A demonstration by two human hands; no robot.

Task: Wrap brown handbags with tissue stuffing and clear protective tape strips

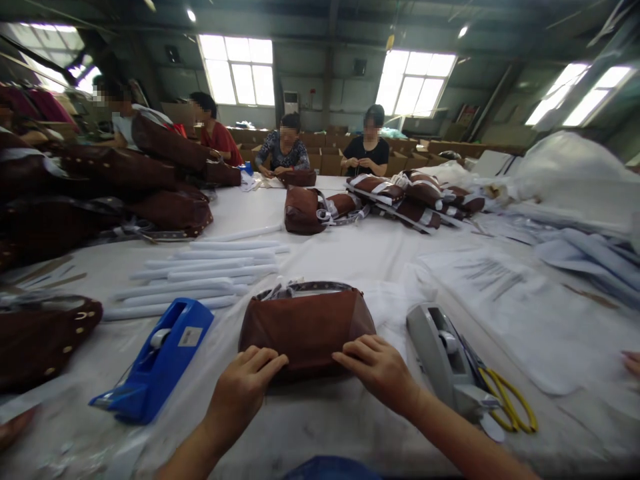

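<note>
A brown leather handbag [310,327] lies on the white-covered table right in front of me, its strap at the far side. My left hand [250,373] grips the bag's near left corner, thumb on top and fingers curled over it. At the near right corner my right hand [377,367] holds the bag in the same way. To the left stands a blue tape dispenser [160,360]. On the right are a grey tape dispenser [445,360] and scissors with yellow handles [515,400], lying against each other.
White rolled tubes [200,273] lie beyond the blue dispenser. Brown bags [150,167] are heaped at left; wrapped bags [415,193] lie at the far right. White sheets [500,287] spread at right. Several people sit across the table; other people's hands show at both side edges.
</note>
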